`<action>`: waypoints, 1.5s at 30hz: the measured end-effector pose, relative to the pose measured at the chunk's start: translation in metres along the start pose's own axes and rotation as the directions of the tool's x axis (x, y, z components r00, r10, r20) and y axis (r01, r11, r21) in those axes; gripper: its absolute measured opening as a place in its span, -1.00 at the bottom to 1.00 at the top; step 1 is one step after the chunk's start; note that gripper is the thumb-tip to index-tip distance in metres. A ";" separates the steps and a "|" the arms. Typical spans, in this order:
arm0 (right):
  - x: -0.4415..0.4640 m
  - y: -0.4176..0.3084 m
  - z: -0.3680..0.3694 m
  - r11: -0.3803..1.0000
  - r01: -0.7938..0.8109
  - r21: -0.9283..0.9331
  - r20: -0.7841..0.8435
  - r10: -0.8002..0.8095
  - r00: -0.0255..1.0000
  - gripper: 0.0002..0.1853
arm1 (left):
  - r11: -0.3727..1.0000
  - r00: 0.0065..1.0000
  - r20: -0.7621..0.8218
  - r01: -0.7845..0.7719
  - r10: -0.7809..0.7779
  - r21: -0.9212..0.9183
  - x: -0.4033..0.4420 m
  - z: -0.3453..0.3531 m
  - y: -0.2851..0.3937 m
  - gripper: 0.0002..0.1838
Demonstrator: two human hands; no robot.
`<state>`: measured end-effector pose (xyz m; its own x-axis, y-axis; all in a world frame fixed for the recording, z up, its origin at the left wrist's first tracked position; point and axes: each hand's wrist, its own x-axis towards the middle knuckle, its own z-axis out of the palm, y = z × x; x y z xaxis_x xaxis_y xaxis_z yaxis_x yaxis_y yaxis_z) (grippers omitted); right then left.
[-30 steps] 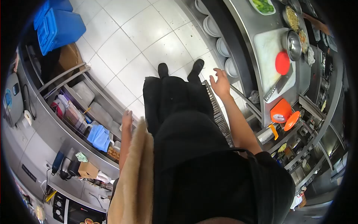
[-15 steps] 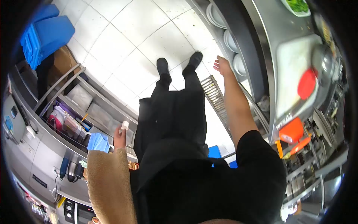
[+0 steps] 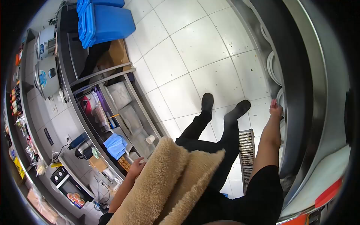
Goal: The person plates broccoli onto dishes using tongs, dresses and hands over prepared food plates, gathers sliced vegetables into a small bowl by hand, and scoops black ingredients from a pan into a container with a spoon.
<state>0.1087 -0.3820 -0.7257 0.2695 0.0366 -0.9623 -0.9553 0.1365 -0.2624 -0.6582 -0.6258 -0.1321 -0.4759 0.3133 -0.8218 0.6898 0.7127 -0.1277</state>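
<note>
My left hand is empty, its fingers loosely apart, beside the open drawer on the left. Just beyond its fingertips is a small white cup, close to clear plastic containers and a folded blue cloth. My right hand hangs low with loosely bent fingers and nothing visible in it, nearest to the white plates on the lower shelf. A fluffy tan cloth hangs in front of my body and partly covers my left arm.
Blue bins stand at the upper left. A metal floor grate lies between my legs and the right counter. A white board with a red object is at the lower right. Rice cookers stand on the left counter.
The view has swung left. My left hand, earlier by the white cup, is now below it and apart from it. My right hand is lower beside the plates. The tan cloth has swung across my body.
</note>
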 end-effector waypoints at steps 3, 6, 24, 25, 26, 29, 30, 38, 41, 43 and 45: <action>-0.010 -0.004 -0.005 0.997 0.076 0.031 -0.006 -0.075 0.997 -0.50 | 0.994 0.998 0.067 -0.003 -0.004 0.106 0.006 0.001 0.010 -0.45; -0.021 -0.002 -0.012 0.985 0.146 0.095 -0.013 -0.146 0.989 -0.50 | 0.997 0.997 -0.014 -0.077 0.077 0.025 0.021 0.015 -0.008 -0.44; -0.319 0.160 -0.133 0.776 0.224 -0.589 0.108 -0.199 0.974 -0.62 | 0.940 0.942 0.078 -0.317 0.328 -0.127 0.091 0.003 -0.016 -0.36; -0.360 0.170 -0.133 0.734 0.188 -0.653 0.149 -0.119 0.982 -0.63 | 0.933 0.935 0.074 -0.334 0.346 -0.136 0.095 0.000 -0.010 -0.35; -0.399 0.180 -0.135 0.682 0.166 -0.712 0.193 -0.036 0.980 -0.64 | 0.922 0.927 0.066 -0.356 0.369 -0.149 0.103 -0.002 0.001 -0.35; -0.533 0.193 -0.126 0.551 0.194 -0.812 0.326 0.153 0.933 -0.63 | 0.887 0.891 0.064 -0.436 0.449 -0.155 0.120 -0.021 0.028 -0.35; -0.567 0.191 -0.118 0.522 0.225 -0.823 0.375 0.201 0.905 -0.62 | 0.875 0.879 0.065 -0.458 0.472 -0.155 0.121 -0.026 0.035 -0.35; -0.741 0.053 -0.048 0.608 0.604 -0.515 0.764 0.005 0.646 -0.61 | 0.756 0.746 0.139 -0.653 0.652 -0.044 0.130 -0.096 0.120 -0.33; -0.786 -0.035 -0.038 0.685 0.683 -0.252 0.805 -0.243 0.541 -0.60 | 0.731 0.720 0.156 -0.682 0.676 -0.020 0.125 -0.104 0.149 -0.33; -0.796 -0.094 -0.026 0.749 0.660 -0.061 0.729 -0.418 0.542 -0.59 | 0.722 0.712 0.161 -0.692 0.683 -0.002 0.118 -0.107 0.166 -0.33; -0.761 -0.161 -0.016 0.720 0.688 0.088 0.617 -0.582 0.530 -0.59 | 0.715 0.707 0.163 -0.699 0.688 0.012 0.107 -0.106 0.180 -0.32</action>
<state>0.0557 -0.4479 0.0474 0.7739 0.5504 -0.3133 -0.4921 0.2112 -0.8445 -0.6429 -0.3977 -0.1836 0.2275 0.6095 -0.7594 0.8322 0.2833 0.4767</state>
